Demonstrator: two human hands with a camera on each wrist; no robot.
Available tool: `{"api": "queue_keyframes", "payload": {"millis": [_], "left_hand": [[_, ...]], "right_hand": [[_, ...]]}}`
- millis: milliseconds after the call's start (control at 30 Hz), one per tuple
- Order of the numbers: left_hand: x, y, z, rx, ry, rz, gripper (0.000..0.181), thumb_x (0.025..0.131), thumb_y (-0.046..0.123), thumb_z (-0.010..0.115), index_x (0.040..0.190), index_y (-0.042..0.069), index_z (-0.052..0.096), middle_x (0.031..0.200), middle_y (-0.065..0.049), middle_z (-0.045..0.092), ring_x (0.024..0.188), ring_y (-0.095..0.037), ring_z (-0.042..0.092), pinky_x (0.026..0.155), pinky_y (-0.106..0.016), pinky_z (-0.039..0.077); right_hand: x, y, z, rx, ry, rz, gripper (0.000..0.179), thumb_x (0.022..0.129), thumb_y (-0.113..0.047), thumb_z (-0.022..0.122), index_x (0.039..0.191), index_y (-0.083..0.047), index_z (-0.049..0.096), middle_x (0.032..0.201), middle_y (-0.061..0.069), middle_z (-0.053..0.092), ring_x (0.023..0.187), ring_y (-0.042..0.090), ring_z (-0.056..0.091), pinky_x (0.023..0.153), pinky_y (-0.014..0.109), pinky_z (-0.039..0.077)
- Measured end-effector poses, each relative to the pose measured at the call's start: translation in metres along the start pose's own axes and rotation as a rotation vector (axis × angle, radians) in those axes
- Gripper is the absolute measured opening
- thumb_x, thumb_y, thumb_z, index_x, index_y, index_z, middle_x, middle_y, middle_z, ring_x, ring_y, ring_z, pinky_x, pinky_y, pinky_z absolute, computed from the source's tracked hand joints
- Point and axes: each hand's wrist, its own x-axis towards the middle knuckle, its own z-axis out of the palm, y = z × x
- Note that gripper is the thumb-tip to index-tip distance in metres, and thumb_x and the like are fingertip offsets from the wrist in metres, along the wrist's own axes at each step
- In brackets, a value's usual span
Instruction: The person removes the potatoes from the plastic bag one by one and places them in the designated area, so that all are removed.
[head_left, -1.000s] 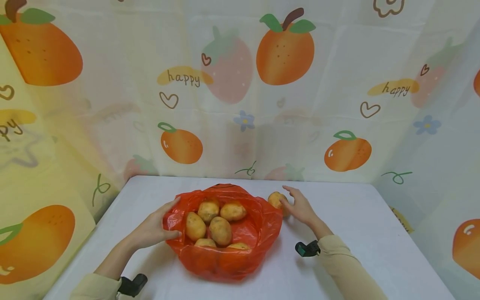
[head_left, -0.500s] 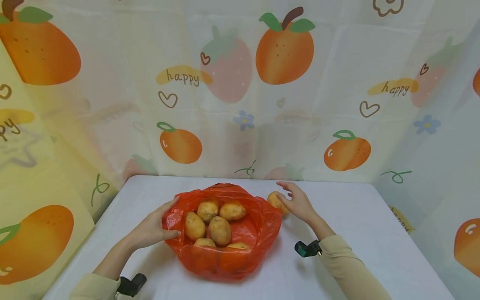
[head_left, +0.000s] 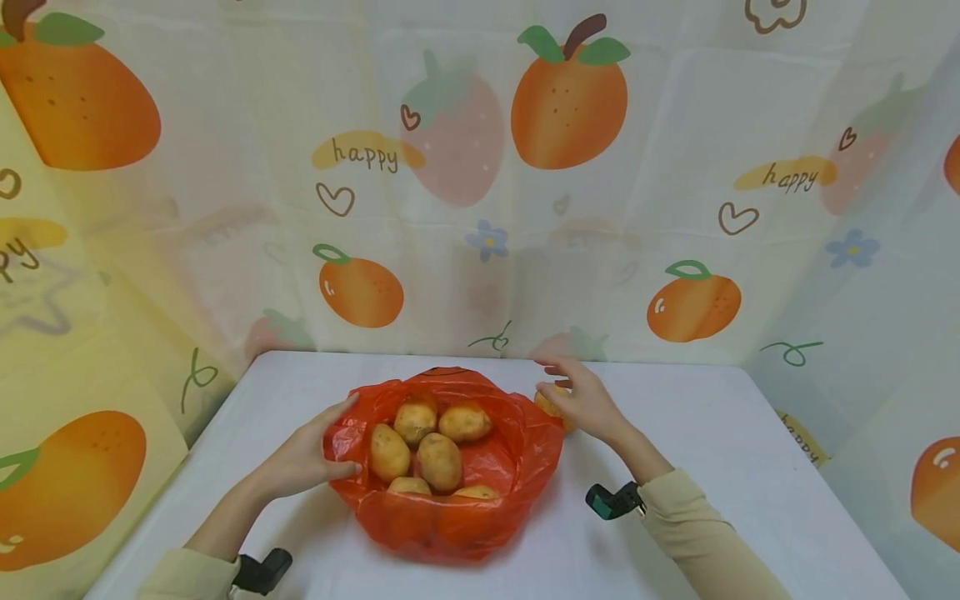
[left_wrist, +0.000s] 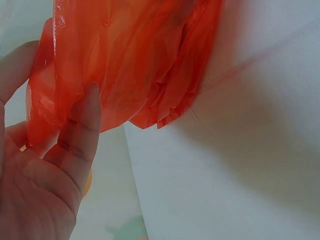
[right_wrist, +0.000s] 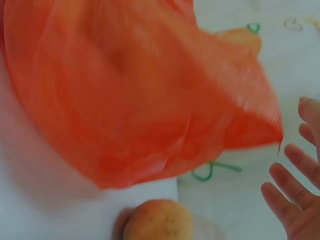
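A thin red plastic bag [head_left: 525, 487] stands wide-mouthed on the table, with several potatoes [head_left: 440, 462] inside. My left hand [head_left: 307, 454] holds the bag's left side, its wall between thumb and fingers; in the left wrist view those fingers [left_wrist: 82, 130] lie against the red film. One more potato [head_left: 550, 402] lies on the table just beyond the bag's right side. Over it hovers my right hand [head_left: 588, 404], which partly hides it in the head view. In the right wrist view the right hand's fingers [right_wrist: 292, 187] are spread and apart from that potato [right_wrist: 159, 222].
A white-covered table [head_left: 712, 475] carries everything. Behind and beside it hangs a pale curtain [head_left: 450, 275] printed with oranges, strawberries and hearts. A small black camera [head_left: 262, 571] sits on the left wrist and another black camera [head_left: 613, 502] on the right.
My right hand has moved left over the lone potato and now covers more of it. The left hand and the bag stay in place.
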Motion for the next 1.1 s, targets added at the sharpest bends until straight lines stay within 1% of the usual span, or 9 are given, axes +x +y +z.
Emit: {"api": "queue_keyframes", "payload": {"millis": [167,333,500,667,733,867,933,1033,1100], "left_hand": [[0.0,0.0,-0.001,0.003,-0.001,0.003,0.092,0.072,0.024,0.077,0.146,0.011,0.025,0.145,-0.021,0.03,0.127,-0.043,0.035,0.09,-0.052,0.047],[-0.001,0.0,0.0,0.002,0.003,0.008,0.092,0.072,0.024,0.077,0.146,0.011,0.025,0.145,-0.02,0.03,0.127,-0.043,0.035,0.09,-0.052,0.046],[0.0,-0.003,0.001,0.008,0.01,0.025,0.092,0.071,0.024,0.078,0.146,0.012,0.026,0.145,-0.02,0.031,0.127,-0.042,0.036,0.091,-0.052,0.046],[0.001,-0.005,0.002,0.019,0.02,0.05,0.092,0.071,0.024,0.078,0.146,0.011,0.026,0.144,-0.021,0.032,0.127,-0.042,0.036,0.091,-0.053,0.045],[0.001,-0.005,0.002,0.013,0.015,0.042,0.092,0.071,0.024,0.078,0.146,0.012,0.026,0.145,-0.02,0.032,0.127,-0.042,0.036,0.091,-0.052,0.046],[0.001,-0.005,0.002,-0.005,-0.004,0.009,0.093,0.071,0.024,0.078,0.146,0.014,0.024,0.146,-0.019,0.03,0.127,-0.041,0.035,0.089,-0.05,0.048],[0.001,-0.004,0.002,-0.012,-0.01,0.001,0.093,0.071,0.023,0.078,0.147,0.014,0.024,0.146,-0.018,0.03,0.127,-0.041,0.035,0.089,-0.049,0.048],[0.001,-0.004,0.002,-0.018,-0.01,0.0,0.093,0.071,0.023,0.078,0.147,0.015,0.024,0.146,-0.018,0.029,0.128,-0.041,0.035,0.089,-0.05,0.048],[0.001,-0.004,0.002,-0.019,-0.01,0.0,0.093,0.071,0.024,0.078,0.147,0.015,0.024,0.146,-0.019,0.029,0.128,-0.042,0.035,0.089,-0.05,0.048]], "right_hand": [[-0.001,-0.017,0.002,0.002,-0.017,-0.055,0.041,0.087,-0.014,0.063,0.126,-0.011,0.053,0.125,0.008,0.054,0.111,0.028,0.055,0.089,0.042,0.05],[-0.001,-0.03,0.006,-0.005,-0.038,-0.122,0.042,0.085,-0.011,0.065,0.126,-0.01,0.054,0.123,0.007,0.056,0.107,0.024,0.057,0.086,0.04,0.052],[0.0,-0.039,0.011,-0.014,-0.058,-0.191,0.043,0.084,-0.011,0.066,0.126,-0.011,0.054,0.122,0.006,0.057,0.106,0.021,0.058,0.084,0.039,0.053],[-0.002,-0.048,0.017,-0.037,-0.086,-0.227,0.043,0.085,-0.013,0.066,0.126,-0.01,0.054,0.121,0.004,0.057,0.105,0.02,0.059,0.082,0.037,0.054],[-0.003,-0.053,0.02,-0.061,-0.102,-0.221,0.044,0.085,-0.016,0.066,0.126,-0.011,0.053,0.12,0.003,0.057,0.103,0.02,0.06,0.081,0.036,0.054],[-0.005,-0.061,0.025,-0.113,-0.127,-0.218,0.044,0.084,-0.022,0.067,0.126,-0.016,0.053,0.119,-0.001,0.058,0.1,0.017,0.061,0.081,0.035,0.054],[-0.006,-0.062,0.029,-0.108,-0.142,-0.238,0.044,0.084,-0.022,0.067,0.126,-0.015,0.053,0.12,0.0,0.057,0.101,0.016,0.06,0.083,0.035,0.053],[-0.006,-0.061,0.035,-0.073,-0.166,-0.287,0.043,0.084,-0.018,0.067,0.125,-0.012,0.053,0.119,0.002,0.057,0.105,0.014,0.057,0.088,0.035,0.051],[-0.006,-0.061,0.04,-0.075,-0.174,-0.317,0.043,0.085,-0.017,0.067,0.125,-0.012,0.053,0.118,0.002,0.057,0.106,0.014,0.056,0.089,0.034,0.05]]}}
